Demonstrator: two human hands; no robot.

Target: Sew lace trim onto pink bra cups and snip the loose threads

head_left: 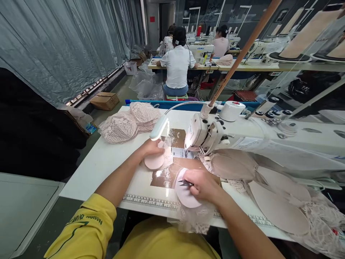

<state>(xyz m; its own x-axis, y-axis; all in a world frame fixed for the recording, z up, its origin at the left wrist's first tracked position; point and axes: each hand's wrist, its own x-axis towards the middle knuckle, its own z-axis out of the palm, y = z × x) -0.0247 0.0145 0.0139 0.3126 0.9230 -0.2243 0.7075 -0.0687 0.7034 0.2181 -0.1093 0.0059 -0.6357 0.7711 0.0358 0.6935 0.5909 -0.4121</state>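
My left hand (152, 148) grips a pale pink bra cup (154, 162) with lace at its edge, left of the sewing machine's needle area. In my right hand (201, 184) are small dark thread snips (185, 183), their points facing left. Under that hand lies another pale bra cup (185, 196), its lace (195, 217) hanging over the table's front edge. The white sewing machine (198, 133) stands just beyond both hands, with a lit lamp (159, 127) on a bendy neck shining on the work.
Stacked lace bra cups (121, 126) sit at the table's back left. More cups and lace (280, 205) spread along the right, below the machine arm. A printed ruler (151, 202) runs along the front edge. A wooden pole (242, 54) rises behind the machine. Co-workers sit farther off.
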